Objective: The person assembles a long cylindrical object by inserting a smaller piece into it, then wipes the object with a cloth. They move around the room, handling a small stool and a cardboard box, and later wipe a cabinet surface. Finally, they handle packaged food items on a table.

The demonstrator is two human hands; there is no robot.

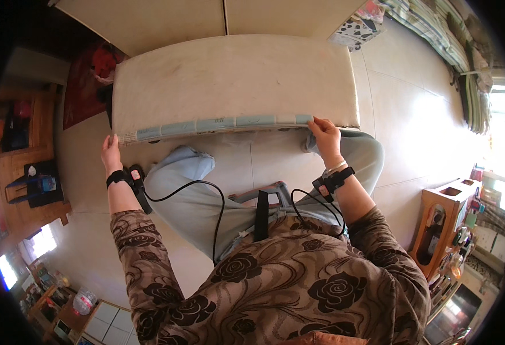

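Note:
A long narrow light-blue strip (206, 125), divided by pale seams, lies along the near edge of a cream-topped low table (235, 75). Its left end is whitish with small markings. My left hand (111, 155) is at that end, by the table's near left corner, fingertips closed on the strip's tip. At the other end, my right hand (327, 138) pinches the strip between thumb and fingers near the right corner. The strip runs almost straight between both hands. What it is made of is hard to tell.
Cream cabinet doors (275, 17) stand behind the table. Black cables (215, 187) run from devices strapped on both my wrists. A stool (264, 194) shows between my legs. A wooden cabinet (439, 221) stands at right, wooden furniture (25, 155) at left.

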